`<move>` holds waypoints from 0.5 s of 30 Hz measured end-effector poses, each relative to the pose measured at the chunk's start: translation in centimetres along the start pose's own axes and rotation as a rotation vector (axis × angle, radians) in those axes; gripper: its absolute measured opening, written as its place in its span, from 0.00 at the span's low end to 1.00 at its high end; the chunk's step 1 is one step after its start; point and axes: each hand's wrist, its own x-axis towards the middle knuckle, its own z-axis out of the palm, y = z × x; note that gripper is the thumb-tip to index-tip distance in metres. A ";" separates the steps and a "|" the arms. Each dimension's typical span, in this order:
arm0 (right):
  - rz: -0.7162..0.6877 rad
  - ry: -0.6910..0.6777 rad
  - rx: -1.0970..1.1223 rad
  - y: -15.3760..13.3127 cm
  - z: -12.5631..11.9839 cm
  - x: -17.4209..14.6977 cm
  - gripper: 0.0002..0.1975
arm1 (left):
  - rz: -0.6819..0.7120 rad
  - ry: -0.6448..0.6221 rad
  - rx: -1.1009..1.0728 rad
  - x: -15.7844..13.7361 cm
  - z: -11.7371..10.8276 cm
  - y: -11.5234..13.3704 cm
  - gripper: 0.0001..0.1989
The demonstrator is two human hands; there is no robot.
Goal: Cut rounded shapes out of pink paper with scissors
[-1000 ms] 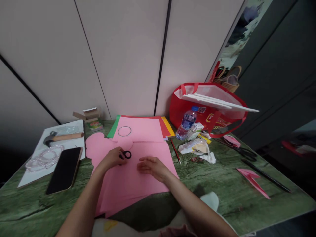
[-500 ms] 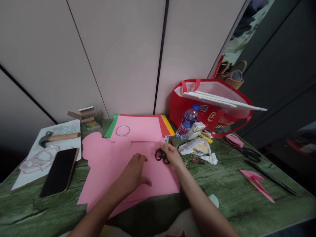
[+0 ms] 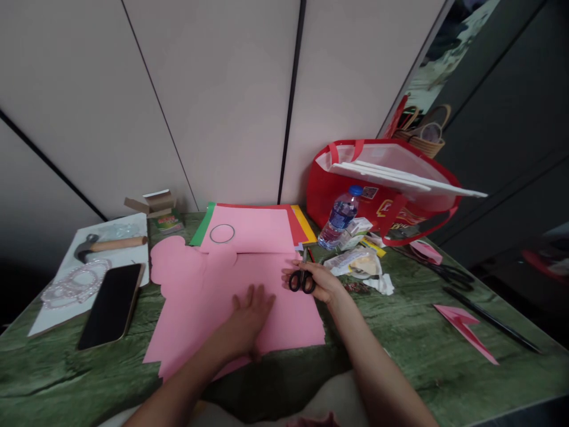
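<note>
My left hand [image 3: 249, 317] lies palm down with its fingers spread on a large sheet of pink paper [image 3: 186, 320]. In my right hand [image 3: 323, 281] rests a small pair of scissors [image 3: 302, 281] with black handles, held over the sheet's right side, blades pointing away from me. A wavy-edged pink paper cutout [image 3: 175, 264] overlaps the sheet at the upper left. Behind lies a stack of coloured paper, its top pink sheet [image 3: 262, 228] bearing a thin dark ring [image 3: 222, 233].
A hammer [image 3: 115, 244] and clear beads [image 3: 77, 284] lie on a white board at left, near a phone [image 3: 111, 305]. At right stand a water bottle [image 3: 340, 218] and red bag [image 3: 324, 184]; wrappers [image 3: 355, 261], larger black scissors [image 3: 453, 274] and a black pen [image 3: 491, 320] lie there.
My left hand has gone from raised and half-curled to flat with spread fingers. My right hand has opened out somewhat, and the scissors have turned to point straight away. The view has shifted slightly.
</note>
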 end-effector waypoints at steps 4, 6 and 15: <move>0.012 -0.015 -0.004 -0.1 0.0 -0.2 0.09 | -0.006 0.032 0.006 -0.2 -0.3 0.1 0.59; 0.022 -0.023 -0.006 0.0 0.1 -0.3 0.09 | -0.016 0.043 0.006 -0.2 -0.4 0.2 0.59; 0.027 -0.018 -0.078 -0.2 0.0 -0.6 0.09 | -0.050 0.041 -0.001 -0.2 -0.8 0.2 0.60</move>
